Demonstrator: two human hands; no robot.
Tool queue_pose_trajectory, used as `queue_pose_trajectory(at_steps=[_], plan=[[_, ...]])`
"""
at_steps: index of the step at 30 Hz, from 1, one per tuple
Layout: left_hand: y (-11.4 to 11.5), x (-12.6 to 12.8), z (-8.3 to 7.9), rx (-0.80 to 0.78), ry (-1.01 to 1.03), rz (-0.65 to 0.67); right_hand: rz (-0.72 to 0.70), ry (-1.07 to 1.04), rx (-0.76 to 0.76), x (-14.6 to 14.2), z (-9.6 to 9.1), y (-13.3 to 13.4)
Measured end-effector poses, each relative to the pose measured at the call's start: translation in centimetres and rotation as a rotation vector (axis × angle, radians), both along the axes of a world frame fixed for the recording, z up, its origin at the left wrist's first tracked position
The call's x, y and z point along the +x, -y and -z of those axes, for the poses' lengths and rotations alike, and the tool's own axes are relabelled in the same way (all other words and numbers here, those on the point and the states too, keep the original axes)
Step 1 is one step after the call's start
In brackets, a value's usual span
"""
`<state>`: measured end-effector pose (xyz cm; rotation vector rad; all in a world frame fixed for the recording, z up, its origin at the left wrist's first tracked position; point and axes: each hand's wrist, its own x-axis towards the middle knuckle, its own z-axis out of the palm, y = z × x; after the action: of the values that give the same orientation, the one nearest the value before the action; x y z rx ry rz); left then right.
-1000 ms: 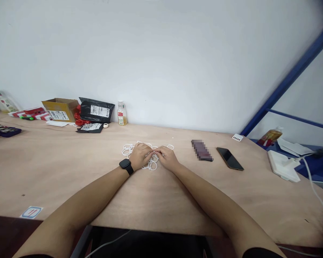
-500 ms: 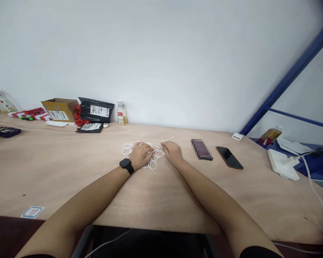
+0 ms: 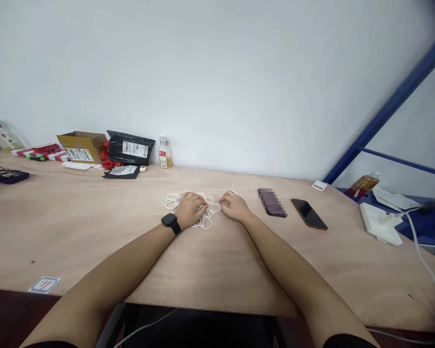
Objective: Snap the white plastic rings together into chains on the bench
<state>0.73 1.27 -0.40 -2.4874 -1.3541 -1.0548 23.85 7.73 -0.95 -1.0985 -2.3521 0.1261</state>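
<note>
Several thin white rings [image 3: 206,223], each with a small nub, lie in a loose cluster on the wooden table [image 3: 210,270]. Over the middle of the cluster rests my left hand [image 3: 191,208], its fingers loosely bent and the thumb apart from the palm; white rings show in the gap. A black watch [image 3: 170,222] is on the left wrist. Just right of the cluster, my right hand [image 3: 235,207] is low over the table, thumb and forefinger apart. A white curved edge [image 3: 234,192] shows behind its knuckles, mostly hidden by the hand.
Right of my hands lie a phone with a blurred screen [image 3: 271,203] and a dark phone [image 3: 309,213]. A white power adapter [image 3: 379,223] with a cable is farther right. Along the wall stand a drink bottle [image 3: 164,153], a black parcel bag [image 3: 130,148] and a cardboard box [image 3: 81,147].
My right hand has shifted slightly right, and its thumb and forefinger are farther apart. A white curved edge now shows behind its knuckles. My left hand has stayed on the rings.
</note>
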Motion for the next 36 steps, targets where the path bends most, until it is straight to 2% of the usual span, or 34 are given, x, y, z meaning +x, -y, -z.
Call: queue_pose_trajectory(at_steps=[4,7,12,17,22,27,36], plan=[[0.0,0.0,0.0,0.004,-0.002,-0.004,-0.024,0.16,-0.003,-0.1,-0.4,0.8],[0.0,0.0,0.0,0.003,0.002,-0.006,0.006,0.18,-0.017,-0.1,-0.6,0.8],[-0.1,-0.1,0.2,0.023,0.023,-0.016,0.058,0.017,0.003,-0.8,-0.4,0.8],[-0.2,-0.1,0.4,0.058,0.016,-0.018,-0.072,-0.208,0.087,-2.5,0.1,1.9],[-0.1,-0.1,0.2,0.081,0.014,0.002,-0.213,-0.403,0.075,-4.0,-0.1,3.3],[0.0,-0.2,0.0,0.09,0.033,0.005,-0.28,-0.382,0.119,-3.9,-0.3,3.5],[0.2,-0.2,-0.1,0.153,0.03,0.058,-0.304,-0.333,0.217,-3.7,-0.2,3.8]])
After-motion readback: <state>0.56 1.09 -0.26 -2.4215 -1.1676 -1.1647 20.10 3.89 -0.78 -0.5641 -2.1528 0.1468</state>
